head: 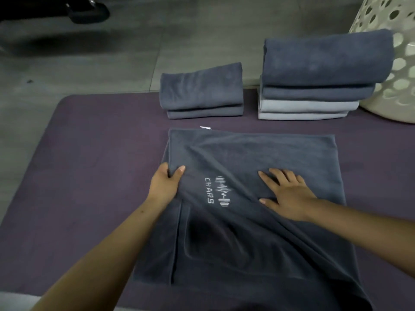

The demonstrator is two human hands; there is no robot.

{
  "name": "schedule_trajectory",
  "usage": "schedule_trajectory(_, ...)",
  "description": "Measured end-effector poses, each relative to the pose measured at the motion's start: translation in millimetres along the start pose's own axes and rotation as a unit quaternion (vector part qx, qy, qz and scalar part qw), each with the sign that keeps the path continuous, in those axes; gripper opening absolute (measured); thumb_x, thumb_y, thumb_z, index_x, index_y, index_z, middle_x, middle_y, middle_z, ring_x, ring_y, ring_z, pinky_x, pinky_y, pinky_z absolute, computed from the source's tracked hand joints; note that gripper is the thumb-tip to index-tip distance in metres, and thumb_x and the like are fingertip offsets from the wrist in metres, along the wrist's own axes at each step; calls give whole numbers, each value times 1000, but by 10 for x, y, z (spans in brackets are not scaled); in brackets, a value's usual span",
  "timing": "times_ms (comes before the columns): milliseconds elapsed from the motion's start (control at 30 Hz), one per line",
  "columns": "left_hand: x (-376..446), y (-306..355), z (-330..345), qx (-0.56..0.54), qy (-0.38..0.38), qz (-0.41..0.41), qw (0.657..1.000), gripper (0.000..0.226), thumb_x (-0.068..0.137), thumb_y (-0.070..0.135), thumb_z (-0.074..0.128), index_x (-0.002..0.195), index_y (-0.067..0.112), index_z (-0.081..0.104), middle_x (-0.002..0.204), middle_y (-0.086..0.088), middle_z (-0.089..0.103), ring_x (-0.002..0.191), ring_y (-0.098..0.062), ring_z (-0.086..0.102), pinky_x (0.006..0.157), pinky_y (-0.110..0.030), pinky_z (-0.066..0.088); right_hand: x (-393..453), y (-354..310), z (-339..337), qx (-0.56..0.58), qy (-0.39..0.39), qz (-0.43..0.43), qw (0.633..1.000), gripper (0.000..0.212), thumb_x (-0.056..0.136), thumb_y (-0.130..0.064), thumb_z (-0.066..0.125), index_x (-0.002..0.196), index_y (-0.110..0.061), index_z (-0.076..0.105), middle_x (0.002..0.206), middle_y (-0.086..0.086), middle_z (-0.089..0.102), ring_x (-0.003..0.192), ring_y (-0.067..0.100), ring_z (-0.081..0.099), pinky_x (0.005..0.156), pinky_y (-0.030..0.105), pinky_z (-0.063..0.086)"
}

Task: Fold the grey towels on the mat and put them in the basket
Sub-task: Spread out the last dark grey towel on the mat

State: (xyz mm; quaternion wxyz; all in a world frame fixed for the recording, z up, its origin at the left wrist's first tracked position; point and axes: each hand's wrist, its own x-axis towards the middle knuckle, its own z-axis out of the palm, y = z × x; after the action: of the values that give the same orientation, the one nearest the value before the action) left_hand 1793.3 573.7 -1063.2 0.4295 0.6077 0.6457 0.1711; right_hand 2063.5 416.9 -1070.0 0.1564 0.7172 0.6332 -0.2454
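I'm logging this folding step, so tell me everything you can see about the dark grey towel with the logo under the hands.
The dark grey towel looks like soft terry, spread on the purple mat, wrinkled and partly folded, with a doubled edge along its left side. It bears a pale embroidered logo reading CHARS and a small white tag at its far edge. The left hand pinches its left edge; the right hand presses flat on it.

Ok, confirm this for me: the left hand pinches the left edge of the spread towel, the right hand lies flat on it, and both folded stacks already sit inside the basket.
Wrong on the stacks. The head view shows the smaller stack and the taller stack on the mat, beside the basket, not inside it. The left hand does pinch the spread towel; the right hand lies flat.
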Motion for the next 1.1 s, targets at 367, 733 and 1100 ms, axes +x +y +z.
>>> schedule_trajectory(367,54,-315,-207,59,23,-131,989,42,90,51,52,69,15,49,71,-1,53,72,-23,53,72,-35,48,-26,-106,-48,-36,-46,15,998,102,82,-77,32,146,-23,-25,156,2,-19,144,29,-10,116,43,5)
schedule_trajectory(733,-374,-667,-470,-20,2,-99,995,28,93,29,60,71,11,61,62,1,61,64,-19,56,58,-28,43,-61,-155,-12,-63,-68,24,995,106,79,-81,29,143,-20,-31,154,8,-28,144,30,-18,117,43,0)
schedule_trajectory(1100,-519,-768,-497,-4,-20,-168,986,35,91,44,58,78,11,60,77,-7,63,76,-26,60,71,-39,52,-331,-235,183,-45,121,-77,989,76,84,-60,39,146,-20,24,138,18,43,123,34,43,101,44,38)
